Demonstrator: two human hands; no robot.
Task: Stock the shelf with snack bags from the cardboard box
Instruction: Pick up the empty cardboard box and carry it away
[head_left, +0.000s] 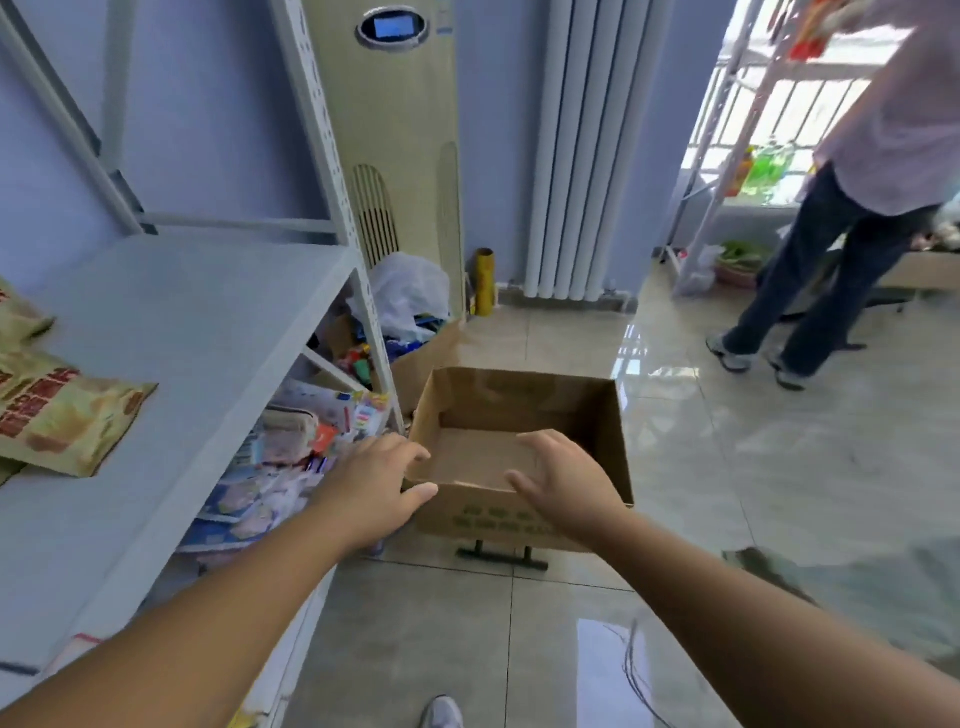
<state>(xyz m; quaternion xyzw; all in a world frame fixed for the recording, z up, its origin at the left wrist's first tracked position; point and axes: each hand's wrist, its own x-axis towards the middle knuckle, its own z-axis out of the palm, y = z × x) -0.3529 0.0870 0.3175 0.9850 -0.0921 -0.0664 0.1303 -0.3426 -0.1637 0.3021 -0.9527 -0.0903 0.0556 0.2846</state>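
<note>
Reaching out with both arms, I hold my left hand and my right hand wide, with fingers spread and loosely bent. Neither one holds anything. Both hang at the near edge of the cardboard box, the left at its near left corner and the right over its near wall. I cannot tell if my fingertips touch the cardboard yet.

The box sits just in front of me on a small dark stand, right beside the end of the shelf. Its open top faces up. Its long side runs left to right across me, with one short end toward the shelf. I see only bare brown bottom inside, so I think it is empty and very light. The walls are thin and will bend if I squeeze them. I would take it by the two short ends, low down, or slide my fingers under the bottom.

The snack bags lie flat on the shelf, far to my left, well apart from my hands. They seem soft, puffy and crinkly, and easy to crush. I would pinch them by an edge, not the middle.

Lower down in the shelf sits a pile of small packets.
</note>
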